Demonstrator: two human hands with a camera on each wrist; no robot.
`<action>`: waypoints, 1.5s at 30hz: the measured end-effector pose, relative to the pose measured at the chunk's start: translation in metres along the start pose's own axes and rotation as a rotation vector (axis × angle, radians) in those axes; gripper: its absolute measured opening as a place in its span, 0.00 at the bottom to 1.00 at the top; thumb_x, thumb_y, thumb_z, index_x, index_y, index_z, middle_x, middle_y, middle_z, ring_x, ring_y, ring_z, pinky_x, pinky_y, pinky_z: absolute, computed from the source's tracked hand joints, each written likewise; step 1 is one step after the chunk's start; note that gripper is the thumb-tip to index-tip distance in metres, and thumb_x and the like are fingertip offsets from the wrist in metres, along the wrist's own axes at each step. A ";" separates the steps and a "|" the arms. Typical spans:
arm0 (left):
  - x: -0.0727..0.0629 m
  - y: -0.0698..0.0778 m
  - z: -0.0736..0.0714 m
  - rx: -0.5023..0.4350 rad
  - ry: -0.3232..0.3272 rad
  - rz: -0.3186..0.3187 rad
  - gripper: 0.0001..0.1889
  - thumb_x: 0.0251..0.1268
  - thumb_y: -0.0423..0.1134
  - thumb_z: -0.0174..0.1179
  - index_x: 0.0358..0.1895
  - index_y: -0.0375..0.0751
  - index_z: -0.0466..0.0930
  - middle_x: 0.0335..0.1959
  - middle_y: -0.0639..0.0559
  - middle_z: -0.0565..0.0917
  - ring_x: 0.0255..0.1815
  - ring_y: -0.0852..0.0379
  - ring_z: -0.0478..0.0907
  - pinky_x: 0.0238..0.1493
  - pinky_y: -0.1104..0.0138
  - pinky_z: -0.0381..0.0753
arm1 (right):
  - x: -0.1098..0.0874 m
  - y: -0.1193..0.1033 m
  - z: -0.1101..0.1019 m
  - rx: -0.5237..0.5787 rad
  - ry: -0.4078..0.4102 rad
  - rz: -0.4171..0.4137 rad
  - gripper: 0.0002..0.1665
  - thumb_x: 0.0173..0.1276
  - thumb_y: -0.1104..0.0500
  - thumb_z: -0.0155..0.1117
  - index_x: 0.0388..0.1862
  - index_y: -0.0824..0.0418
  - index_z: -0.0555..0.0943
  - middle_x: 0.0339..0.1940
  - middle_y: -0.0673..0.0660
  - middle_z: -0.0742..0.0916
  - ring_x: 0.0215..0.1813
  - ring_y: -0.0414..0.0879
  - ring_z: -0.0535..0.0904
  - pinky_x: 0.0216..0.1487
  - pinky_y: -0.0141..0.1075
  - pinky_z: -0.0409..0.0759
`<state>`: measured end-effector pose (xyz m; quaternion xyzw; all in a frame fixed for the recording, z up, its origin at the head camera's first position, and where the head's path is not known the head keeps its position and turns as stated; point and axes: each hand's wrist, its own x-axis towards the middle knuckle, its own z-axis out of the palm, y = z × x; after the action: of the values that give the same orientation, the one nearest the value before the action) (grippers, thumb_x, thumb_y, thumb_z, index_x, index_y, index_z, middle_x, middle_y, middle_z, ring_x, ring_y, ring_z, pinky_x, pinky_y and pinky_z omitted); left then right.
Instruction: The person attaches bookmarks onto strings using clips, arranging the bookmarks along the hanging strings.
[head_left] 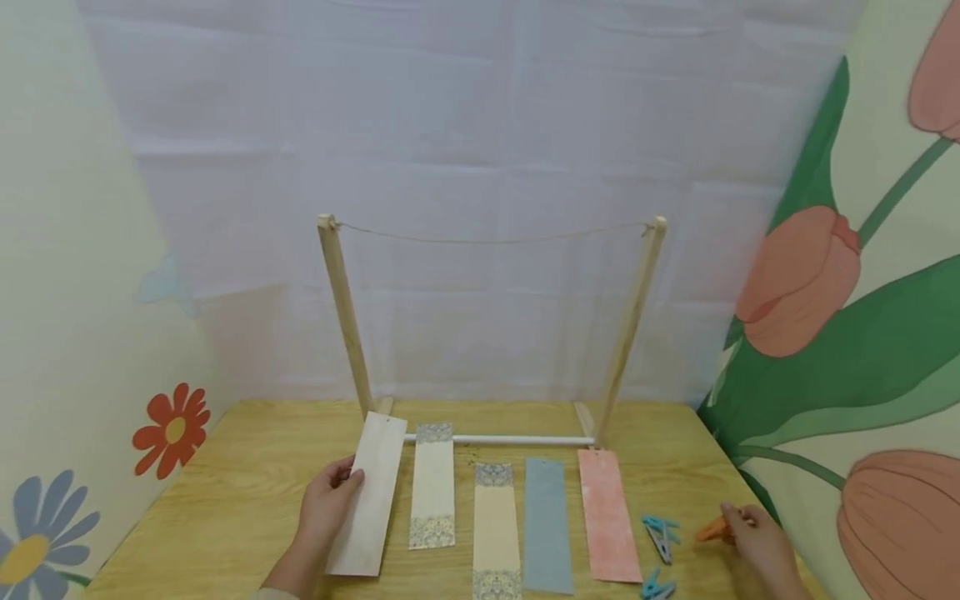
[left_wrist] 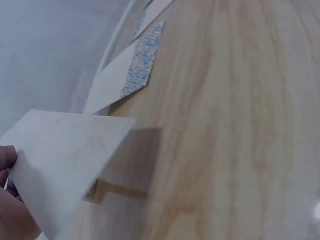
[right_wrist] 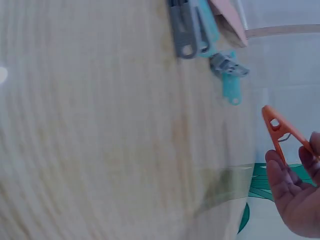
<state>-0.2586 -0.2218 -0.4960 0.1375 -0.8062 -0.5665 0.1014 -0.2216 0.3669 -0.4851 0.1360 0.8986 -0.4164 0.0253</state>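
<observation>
My left hand point(head_left: 327, 505) pinches a plain whitish paper strip point(head_left: 371, 493) by its left edge; the strip has a small hole at its top and tilts above the table, casting a shadow in the left wrist view. At the right, my right hand point(head_left: 763, 546) pinches an orange clothespin point(right_wrist: 283, 131) by its handle ends, its nose pointing away from the fingers. Teal and grey clothespins point(head_left: 660, 535) lie on the table just left of that hand. Between the hands lie a white strip with patterned ends point(head_left: 432, 483), a cream patterned strip point(head_left: 496, 521), a blue strip point(head_left: 548, 525) and a pink strip point(head_left: 611, 517).
Behind the strips stands a wooden frame, with a left post point(head_left: 345, 312) and a right post point(head_left: 633, 325). A thin string point(head_left: 487, 242) sags between the post tops, and a white rod point(head_left: 517, 439) joins the bases. Painted walls flank the wooden table point(head_left: 255, 467).
</observation>
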 end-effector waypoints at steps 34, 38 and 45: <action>0.015 0.113 0.011 -0.301 -0.036 0.227 0.28 0.71 0.32 0.55 0.73 0.50 0.64 0.45 0.55 0.70 0.41 0.65 0.69 0.39 0.79 0.74 | 0.005 -0.163 0.017 0.178 -0.134 -0.347 0.35 0.75 0.50 0.56 0.72 0.70 0.64 0.63 0.70 0.77 0.62 0.56 0.76 0.62 0.45 0.77; 0.017 0.129 0.013 -0.330 0.009 0.261 0.27 0.71 0.32 0.55 0.72 0.51 0.67 0.44 0.56 0.72 0.39 0.65 0.70 0.37 0.77 0.76 | 0.008 -0.206 0.018 0.183 -0.094 -0.459 0.32 0.72 0.53 0.61 0.70 0.66 0.68 0.57 0.65 0.82 0.49 0.36 0.79 0.50 0.30 0.80; 0.020 0.152 0.017 -0.389 0.047 0.311 0.26 0.71 0.32 0.55 0.71 0.50 0.69 0.42 0.57 0.74 0.37 0.65 0.71 0.36 0.77 0.77 | 0.006 -0.273 0.020 0.208 -0.076 -0.584 0.30 0.71 0.52 0.61 0.69 0.62 0.71 0.54 0.63 0.84 0.46 0.35 0.78 0.49 0.25 0.78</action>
<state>-0.2989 -0.1649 -0.3583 0.0026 -0.6908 -0.6852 0.2307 -0.3016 0.1851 -0.2963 -0.1418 0.8506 -0.5007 -0.0758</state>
